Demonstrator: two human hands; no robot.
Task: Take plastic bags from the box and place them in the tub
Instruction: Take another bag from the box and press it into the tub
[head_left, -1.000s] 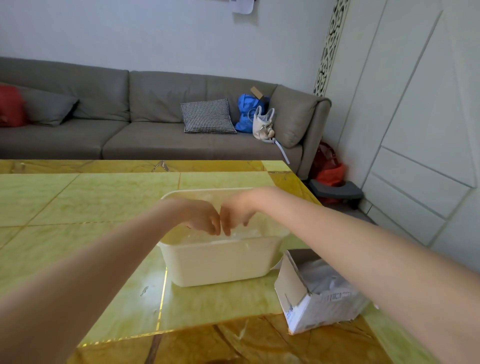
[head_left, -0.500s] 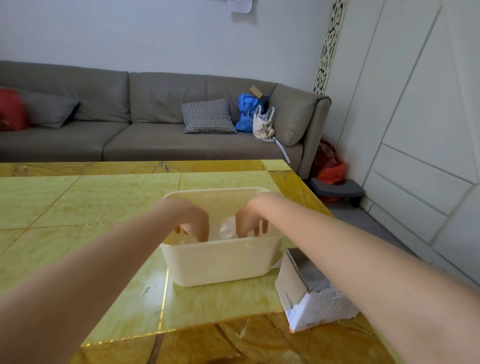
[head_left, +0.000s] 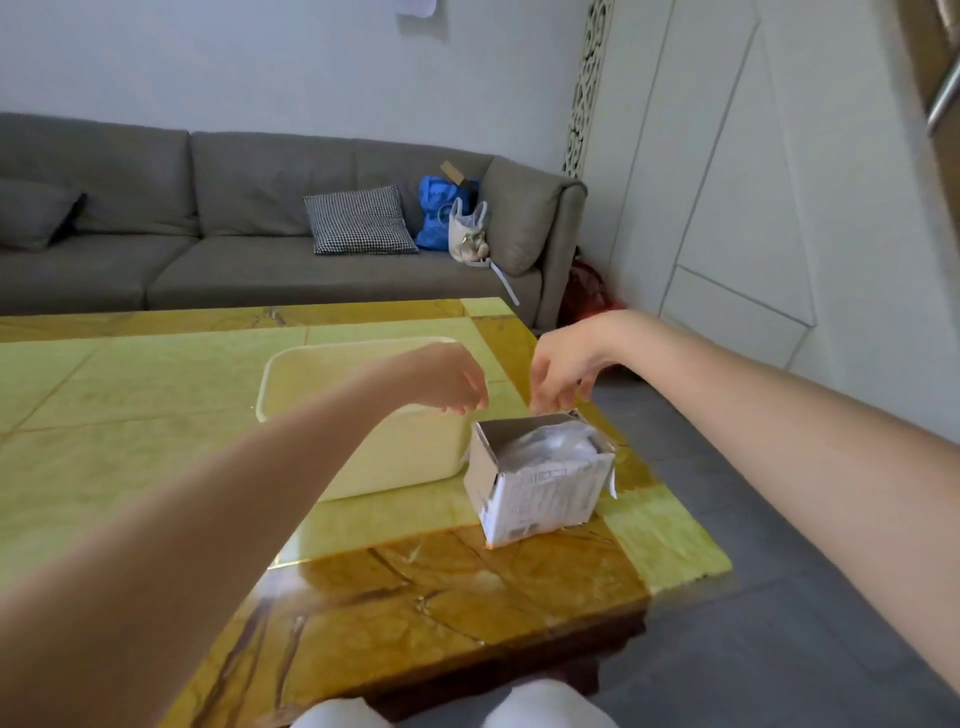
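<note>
A grey sofa (head_left: 208, 244) runs along the far wall, with a checked cushion (head_left: 358, 221) and a blue bag (head_left: 439, 208) toward its right end. In front of it lies the green and amber stone surface (head_left: 130, 415). On it stands the cream tub (head_left: 405, 457), its inside mostly hidden by the left forearm that crosses over it.

The left hand (head_left: 447, 382) hangs above the tub's near right corner, fingers loosely bent downward and holding nothing that can be made out. Just beside the tub, to its right, stands the open cardboard box (head_left: 540, 493), a printed label on its near side; crumpled clear plastic bags (head_left: 556, 441) fill its top.

The right hand (head_left: 558, 374) is above the far edge of the box, fingers pointing down with the tips drawn together at the torn flap; whether it pinches the flap or a bag, I cannot tell. Grey floor (head_left: 753, 623) lies to the right.
</note>
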